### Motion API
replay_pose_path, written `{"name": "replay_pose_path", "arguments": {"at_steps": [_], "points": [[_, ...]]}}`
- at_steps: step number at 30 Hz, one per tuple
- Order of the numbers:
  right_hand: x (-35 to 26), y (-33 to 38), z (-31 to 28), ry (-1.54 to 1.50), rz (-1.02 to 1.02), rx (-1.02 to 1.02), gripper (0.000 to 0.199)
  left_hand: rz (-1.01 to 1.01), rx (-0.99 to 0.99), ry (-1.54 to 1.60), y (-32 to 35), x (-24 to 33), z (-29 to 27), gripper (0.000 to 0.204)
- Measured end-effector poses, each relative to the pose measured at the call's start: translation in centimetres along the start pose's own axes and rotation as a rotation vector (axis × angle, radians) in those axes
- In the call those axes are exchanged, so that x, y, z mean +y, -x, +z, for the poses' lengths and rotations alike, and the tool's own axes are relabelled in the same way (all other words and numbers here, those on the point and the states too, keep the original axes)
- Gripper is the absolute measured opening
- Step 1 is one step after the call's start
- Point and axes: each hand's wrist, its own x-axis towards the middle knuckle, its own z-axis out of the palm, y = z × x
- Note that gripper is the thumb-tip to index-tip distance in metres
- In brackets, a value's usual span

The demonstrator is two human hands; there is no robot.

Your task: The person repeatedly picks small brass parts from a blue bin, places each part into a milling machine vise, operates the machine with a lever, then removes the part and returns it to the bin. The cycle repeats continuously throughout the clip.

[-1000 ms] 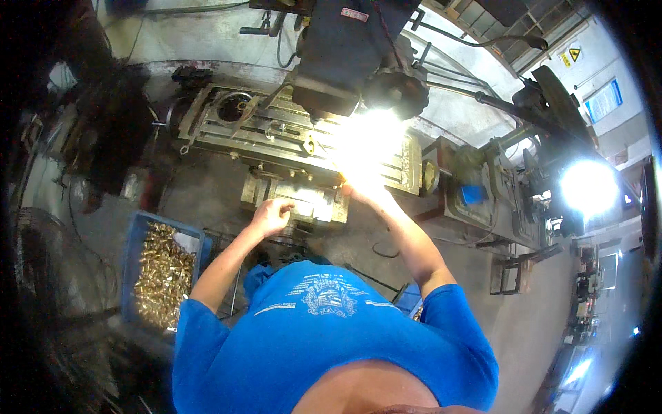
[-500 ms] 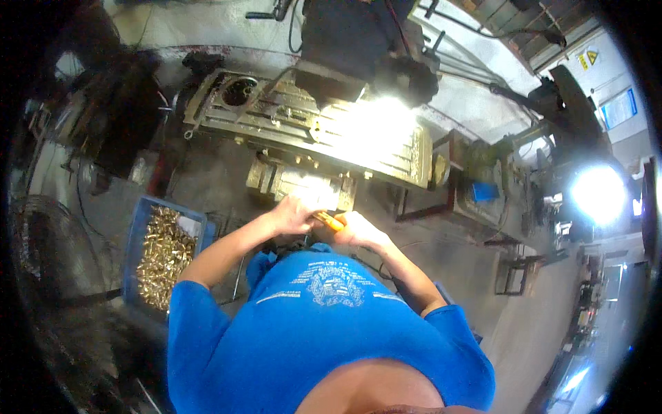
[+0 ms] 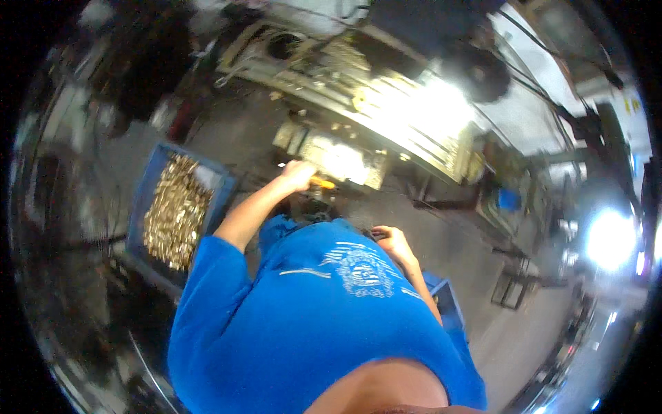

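Observation:
My left hand (image 3: 300, 176) is closed in front of the lit machine vise-like block. An orange-handled tool (image 3: 322, 183) sticks out on its right side; the tool's kind is hidden by the hand and by blur. My right hand (image 3: 393, 243) is apart from it, low beside the right side of my blue shirt. Its fingers are loosely spread and I see nothing in them. To the left of my left arm stands a blue crate (image 3: 141, 200) filled with many small brass-coloured metal parts (image 3: 178, 214).
Ahead lies a long slotted machine table (image 3: 331, 103) under a very bright lamp (image 3: 441, 103), with a dark machine head (image 3: 414, 34) above. A second blue bin (image 3: 452, 307) stands by my right arm. A metal bench (image 3: 476, 207) is at the right.
My right hand has let go of the orange-handled tool and moved back toward my right side. The left hand keeps the tool. The whole view has shifted and tilted.

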Motion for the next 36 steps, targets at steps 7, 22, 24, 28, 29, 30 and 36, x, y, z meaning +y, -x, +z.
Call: {"name": "replay_pose_path", "arguments": {"at_steps": [7, 22, 24, 28, 29, 30, 36], "points": [[-0.3, -1.3, -0.6, -0.136, -0.013, 0.029, 0.047, -0.26, 0.459, 0.378, 6.9, -5.1, -7.3, 0.032], [-4.2, -3.4, -2.2, -0.115, 0.1, -0.022, 0.045, -0.832, 0.146, 0.086, 20.5, -20.3, 3.1, 0.015], [-4.0, -3.2, -2.0, -0.04, 0.087, 0.0, 0.046, -0.767, 0.111, -0.011, 19.4, -21.7, 4.3, 0.016], [-2.2, -2.8, -1.7, 0.038, 0.069, 0.028, 0.047, -0.943, 0.149, 0.201, 17.7, -22.3, 4.3, 0.022], [-1.8, -2.5, -1.7, 0.073, 0.05, 0.042, 0.048, -0.754, -0.091, 0.0, 17.5, -22.4, 3.5, 0.024], [-2.2, -2.0, -1.6, 0.047, 0.079, 0.036, 0.046, -0.783, -0.084, 0.018, 17.4, -21.8, 2.6, 0.023], [0.5, -1.3, -1.2, -0.101, 0.091, 0.032, 0.049, -0.916, 0.07, 0.103, 20.1, -20.4, 0.0, 0.022]]}}
